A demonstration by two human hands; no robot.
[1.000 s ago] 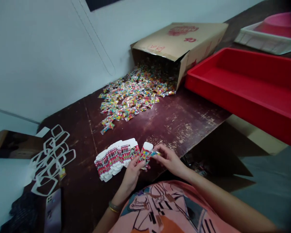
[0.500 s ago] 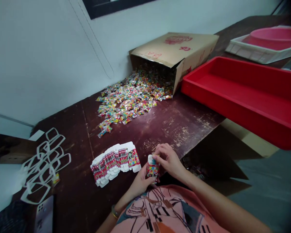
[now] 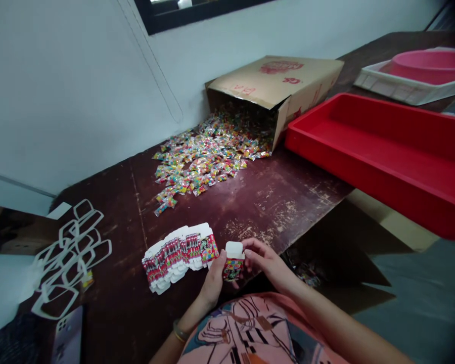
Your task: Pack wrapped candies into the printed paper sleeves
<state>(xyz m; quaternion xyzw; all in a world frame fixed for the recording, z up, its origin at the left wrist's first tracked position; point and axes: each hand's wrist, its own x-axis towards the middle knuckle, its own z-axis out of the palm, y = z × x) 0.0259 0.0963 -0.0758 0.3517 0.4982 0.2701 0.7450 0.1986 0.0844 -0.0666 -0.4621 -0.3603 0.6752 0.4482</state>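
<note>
A small printed carton (image 3: 233,269), colourful with a white flap standing up at its top, is upright in my left hand (image 3: 214,279). The thumb lies along its left side and the other fingers are behind it. My right hand (image 3: 264,259) has its bent fingers at the carton's upper right edge, by the flap. What is inside the carton cannot be seen. Close by on the left, a fanned row of flat printed cartons (image 3: 178,257) lies on the dark table (image 3: 197,212).
Small candy packets (image 3: 205,156) spill from a cardboard box (image 3: 273,76) lying on its side. A red tray (image 3: 382,151) juts over the table's right edge, above an open carton (image 3: 349,253). White loops (image 3: 76,247) and a phone (image 3: 69,333) lie at left.
The carton has moved slightly left and turned, and its white flap now shows upright. My right fingers have shifted from over its top to its right edge.
</note>
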